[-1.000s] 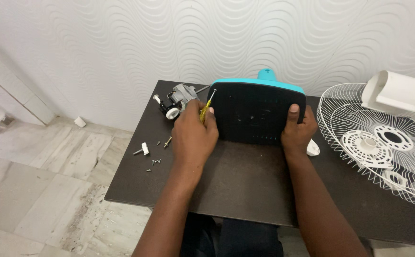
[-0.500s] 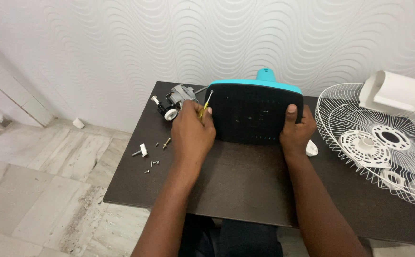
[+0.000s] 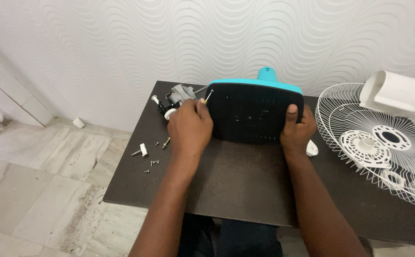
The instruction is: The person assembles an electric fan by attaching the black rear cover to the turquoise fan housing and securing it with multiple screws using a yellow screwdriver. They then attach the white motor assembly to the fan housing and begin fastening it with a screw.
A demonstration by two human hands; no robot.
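A fan base, black underside toward me with a teal rim and neck, stands on edge on the dark table. My left hand grips a small yellow-handled screwdriver; its metal tip touches the base's upper left corner. My right hand clamps the base's right edge, thumb on the black face.
A grey fan motor lies behind my left hand. Several loose screws and a small white clip sit at the table's left edge. A white wire fan guard and a white housing fill the right side.
My left hand has slid up along the screwdriver toward the base's corner, so less of the yellow handle shows. The base and right hand stay put.
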